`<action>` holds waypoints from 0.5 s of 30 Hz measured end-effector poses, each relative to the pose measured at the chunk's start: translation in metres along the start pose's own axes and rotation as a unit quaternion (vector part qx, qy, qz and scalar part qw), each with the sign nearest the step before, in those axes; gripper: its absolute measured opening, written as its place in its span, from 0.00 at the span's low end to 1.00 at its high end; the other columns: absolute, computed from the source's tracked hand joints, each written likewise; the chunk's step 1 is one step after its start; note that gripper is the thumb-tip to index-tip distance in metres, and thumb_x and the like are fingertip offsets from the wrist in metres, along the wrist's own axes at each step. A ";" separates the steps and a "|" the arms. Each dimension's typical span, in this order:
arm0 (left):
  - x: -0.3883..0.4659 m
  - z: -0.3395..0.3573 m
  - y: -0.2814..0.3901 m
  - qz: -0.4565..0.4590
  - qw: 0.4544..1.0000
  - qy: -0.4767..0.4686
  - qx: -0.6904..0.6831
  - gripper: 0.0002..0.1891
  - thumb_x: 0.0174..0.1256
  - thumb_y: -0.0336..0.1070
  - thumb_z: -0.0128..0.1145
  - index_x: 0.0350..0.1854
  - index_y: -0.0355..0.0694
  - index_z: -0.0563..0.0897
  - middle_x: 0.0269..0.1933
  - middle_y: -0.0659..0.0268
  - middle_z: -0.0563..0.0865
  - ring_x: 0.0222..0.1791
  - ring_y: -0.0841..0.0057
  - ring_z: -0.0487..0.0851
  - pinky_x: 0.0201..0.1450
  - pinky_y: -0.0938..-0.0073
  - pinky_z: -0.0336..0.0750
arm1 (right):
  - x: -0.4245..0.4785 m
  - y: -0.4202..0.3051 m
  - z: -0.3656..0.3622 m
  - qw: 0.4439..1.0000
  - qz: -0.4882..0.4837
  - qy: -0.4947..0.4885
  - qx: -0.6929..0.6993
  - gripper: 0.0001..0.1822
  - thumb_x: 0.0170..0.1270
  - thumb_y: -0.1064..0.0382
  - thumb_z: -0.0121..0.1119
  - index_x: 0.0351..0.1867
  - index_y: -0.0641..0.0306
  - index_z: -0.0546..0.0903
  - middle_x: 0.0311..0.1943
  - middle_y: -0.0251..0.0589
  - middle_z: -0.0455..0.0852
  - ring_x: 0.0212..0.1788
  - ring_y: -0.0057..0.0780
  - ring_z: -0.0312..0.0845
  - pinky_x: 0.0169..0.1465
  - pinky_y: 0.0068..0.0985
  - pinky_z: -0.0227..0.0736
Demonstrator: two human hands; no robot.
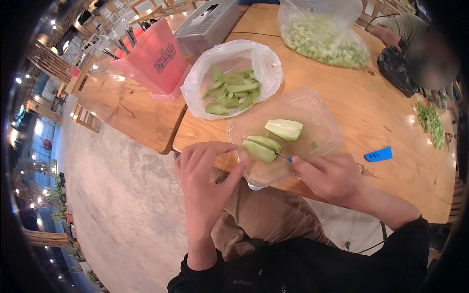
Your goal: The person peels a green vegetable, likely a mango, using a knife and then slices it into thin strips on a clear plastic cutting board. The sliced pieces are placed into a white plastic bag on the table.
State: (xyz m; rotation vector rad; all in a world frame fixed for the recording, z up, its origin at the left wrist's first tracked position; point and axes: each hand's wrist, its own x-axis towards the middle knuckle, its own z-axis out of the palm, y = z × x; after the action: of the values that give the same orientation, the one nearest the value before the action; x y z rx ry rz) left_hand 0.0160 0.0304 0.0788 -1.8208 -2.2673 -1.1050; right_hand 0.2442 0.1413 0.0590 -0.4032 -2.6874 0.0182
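My right hand (326, 175) grips the blue handle of a small knife (290, 159). Its thin blade lies in a cut along a pale green peeled vegetable piece (259, 151), possibly chayote, splitting it lengthwise. Beyond it another peeled piece (284, 129) rests cut face up. Both sit on a clear plastic container lid (322, 141) at the table's near edge. My left hand (212, 164) holds nothing; thumb and forefinger are spread beside the left end of the piece being cut. Most of the knife handle is hidden in my right fist.
A white plastic bag (190, 93) of cut green slices lies open behind the lid. Near it stand a pink cutlery holder (146, 62) and a grey tissue box (209, 25). A clear bag of diced vegetable (322, 40), blue knife sheath (378, 155) and chopped greens (431, 124) lie rightward. Another person sits across.
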 end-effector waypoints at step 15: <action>0.009 0.027 -0.002 0.103 0.993 -0.051 0.028 0.20 0.53 0.48 0.73 0.48 0.50 0.87 0.49 0.74 0.85 0.53 0.68 0.77 0.60 0.58 0.61 | 0.003 0.000 0.006 0.974 0.147 0.069 0.159 0.08 0.63 0.68 0.66 0.42 0.61 0.80 0.24 0.38 0.86 0.21 0.34 0.83 0.23 0.31 0.73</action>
State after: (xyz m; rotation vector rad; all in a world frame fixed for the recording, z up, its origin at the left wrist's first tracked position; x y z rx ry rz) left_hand 0.0219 0.0526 0.0619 -2.0761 -2.0763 -0.9259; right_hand 0.2393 0.1420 0.0545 -0.6655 -2.4087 0.4822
